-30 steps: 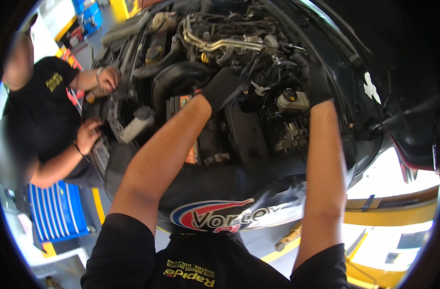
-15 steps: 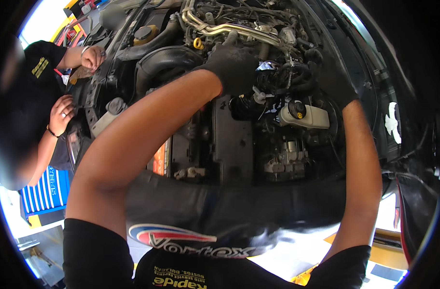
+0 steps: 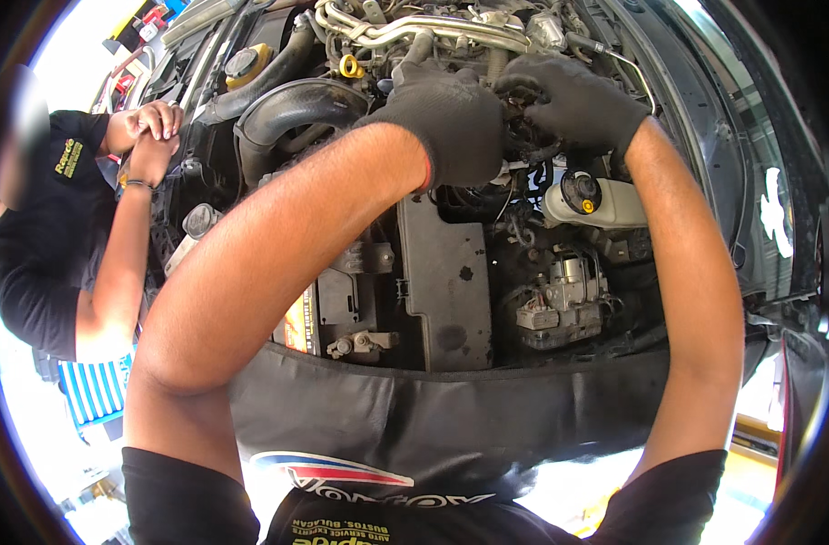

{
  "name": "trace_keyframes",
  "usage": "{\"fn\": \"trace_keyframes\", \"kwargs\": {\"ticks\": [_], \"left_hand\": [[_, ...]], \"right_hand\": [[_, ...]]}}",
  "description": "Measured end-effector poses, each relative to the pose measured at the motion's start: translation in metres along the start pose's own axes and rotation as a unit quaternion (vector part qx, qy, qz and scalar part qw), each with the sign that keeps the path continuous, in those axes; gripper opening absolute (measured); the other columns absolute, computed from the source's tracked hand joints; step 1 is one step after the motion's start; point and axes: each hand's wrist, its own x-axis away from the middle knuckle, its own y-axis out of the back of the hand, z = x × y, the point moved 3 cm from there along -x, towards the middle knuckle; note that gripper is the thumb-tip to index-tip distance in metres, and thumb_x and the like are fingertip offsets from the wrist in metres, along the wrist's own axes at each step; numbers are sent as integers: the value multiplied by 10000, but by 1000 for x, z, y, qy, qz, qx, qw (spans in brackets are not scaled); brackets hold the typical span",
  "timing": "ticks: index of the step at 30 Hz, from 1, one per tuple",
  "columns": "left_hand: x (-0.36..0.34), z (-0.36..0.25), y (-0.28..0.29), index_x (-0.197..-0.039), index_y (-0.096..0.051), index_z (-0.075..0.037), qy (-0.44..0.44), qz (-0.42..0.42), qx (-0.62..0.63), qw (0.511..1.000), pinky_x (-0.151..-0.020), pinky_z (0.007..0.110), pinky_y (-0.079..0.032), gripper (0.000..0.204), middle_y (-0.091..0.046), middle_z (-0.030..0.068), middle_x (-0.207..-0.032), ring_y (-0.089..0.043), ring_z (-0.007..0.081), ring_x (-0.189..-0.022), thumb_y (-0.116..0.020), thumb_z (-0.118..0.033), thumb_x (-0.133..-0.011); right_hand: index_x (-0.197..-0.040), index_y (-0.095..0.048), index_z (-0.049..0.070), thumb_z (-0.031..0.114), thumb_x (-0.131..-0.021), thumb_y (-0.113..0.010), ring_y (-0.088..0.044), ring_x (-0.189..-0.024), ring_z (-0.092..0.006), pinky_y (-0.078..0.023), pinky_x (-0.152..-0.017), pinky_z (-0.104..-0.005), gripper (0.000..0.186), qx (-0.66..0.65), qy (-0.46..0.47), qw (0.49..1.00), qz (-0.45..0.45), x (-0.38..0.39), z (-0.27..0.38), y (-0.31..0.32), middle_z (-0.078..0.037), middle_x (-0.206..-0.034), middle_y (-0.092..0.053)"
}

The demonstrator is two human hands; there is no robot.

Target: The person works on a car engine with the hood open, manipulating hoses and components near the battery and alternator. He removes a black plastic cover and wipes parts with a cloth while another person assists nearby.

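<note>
Head view: your left gloved hand deep over engine bay, fingers hidden, can't tell if pinching. Your right gloved hand just beside, fingers bent at black hose, grip unclear. Hose between both hands, nearer engine bay's right edge. Pale brake-fluid reservoir below right wrist. Black fender cover lines near edge. Co-worker's hands together, left edge.
</note>
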Motion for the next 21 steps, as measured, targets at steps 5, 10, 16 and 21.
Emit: {"fn": "trace_keyframes", "kwargs": {"ticks": [5,10,16,21], "left_hand": [[-15,6,8,-1116,-793,-69,-38,56,7,998,-907,513,-566,369,-759,185,-1137,-755,330,-1040,-665,-274,-837],[-32,10,4,-1091,-793,-68,-144,76,-62,985,-959,513,-538,366,-760,186,-1081,-748,323,-1020,-631,-297,-856],[-48,2,-6,-1089,-781,-64,-157,90,-29,983,-857,467,-581,309,-766,168,-1087,-749,312,-947,-636,-231,-874],[-30,-4,0,-992,-796,-78,-160,113,-118,973,-754,432,-612,225,-778,159,-998,-766,328,-882,-722,-222,-837]], "right_hand": [[-1333,-698,132,214,-828,-716,-725,-1121,-282,-548,-1060,-429,512,-56,-59,990,113,-11,15,0,-126,-1191,-765],[-1284,-737,115,225,-831,-716,-751,-1019,-273,-560,-992,-410,467,-11,-114,962,248,-39,11,7,-127,-1112,-793],[-1261,-749,110,228,-833,-725,-750,-996,-246,-559,-963,-400,444,-111,-40,948,295,-65,8,-6,-122,-1090,-798],[-1251,-755,109,225,-838,-738,-745,-971,-212,-560,-935,-383,429,-127,-15,958,258,-68,-6,-16,-111,-1071,-802]]}}
